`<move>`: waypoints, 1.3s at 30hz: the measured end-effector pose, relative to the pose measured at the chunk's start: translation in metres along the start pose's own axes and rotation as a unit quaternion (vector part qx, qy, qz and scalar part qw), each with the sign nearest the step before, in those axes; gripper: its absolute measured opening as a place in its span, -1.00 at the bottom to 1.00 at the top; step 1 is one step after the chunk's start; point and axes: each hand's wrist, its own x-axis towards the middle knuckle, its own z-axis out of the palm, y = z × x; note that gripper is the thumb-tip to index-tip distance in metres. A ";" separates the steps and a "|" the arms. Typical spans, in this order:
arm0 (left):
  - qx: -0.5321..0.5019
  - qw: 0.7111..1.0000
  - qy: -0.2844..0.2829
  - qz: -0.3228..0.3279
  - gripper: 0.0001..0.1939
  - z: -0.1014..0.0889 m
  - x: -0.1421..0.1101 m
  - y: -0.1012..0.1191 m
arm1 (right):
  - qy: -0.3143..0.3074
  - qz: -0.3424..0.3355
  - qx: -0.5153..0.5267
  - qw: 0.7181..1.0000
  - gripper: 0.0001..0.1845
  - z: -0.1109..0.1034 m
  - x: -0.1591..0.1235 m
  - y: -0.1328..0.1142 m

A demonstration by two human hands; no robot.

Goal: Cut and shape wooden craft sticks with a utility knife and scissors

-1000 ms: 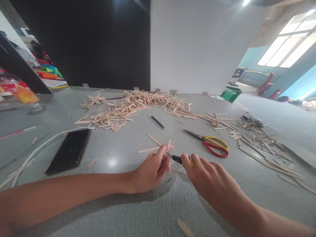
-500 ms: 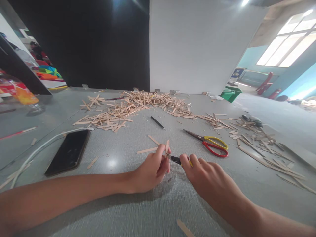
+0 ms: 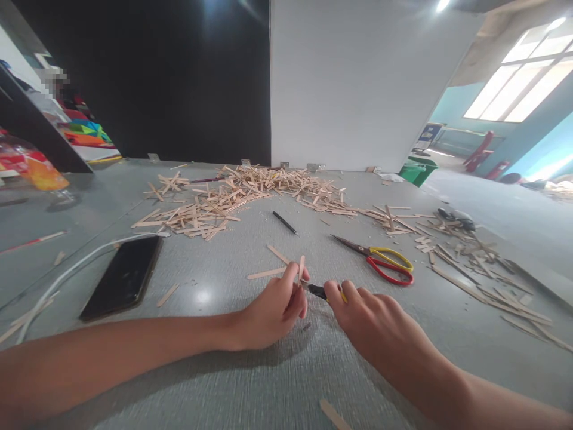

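My left hand [image 3: 280, 301] is closed in a pinch around a wooden craft stick [image 3: 301, 267], which stands nearly upright between thumb and fingers. In my closed right hand [image 3: 364, 310] is a black and yellow utility knife [image 3: 317, 291]; its blade points left and meets the stick near my left fingertips. The exact contact is too small to make out. Just beyond my left hand, two loose craft sticks [image 3: 266, 273] lie on the grey table [image 3: 215, 382]. Scissors [image 3: 387, 263] with one yellow and one red handle rest further right.
A heap of craft sticks [image 3: 255, 188] spreads along the back. A black pen [image 3: 285, 223] lies before it. On the left are a phone [image 3: 120, 278], a white cable [image 3: 58, 280] and a bottle [image 3: 38, 167]. More wood pieces [image 3: 487, 269] litter the right side.
The held stick has tilted and shifted slightly left, with the knife blade staying against it. Both hands keep their grips; the whole view has drifted a little.
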 end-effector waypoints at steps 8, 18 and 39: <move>-0.002 1.000 0.000 0.003 -0.95 0.001 0.000 -0.002 | -0.004 -0.002 -0.006 1.000 -0.63 -0.001 -0.001 0.001; 0.081 0.996 0.033 -0.002 -0.75 0.005 -0.004 -0.004 | 0.015 0.004 -0.039 0.999 -0.66 0.000 0.000 -0.001; 0.302 0.949 0.082 0.047 -0.57 0.019 -0.004 -0.022 | -0.002 -0.021 -0.086 0.996 -0.79 0.001 0.007 0.001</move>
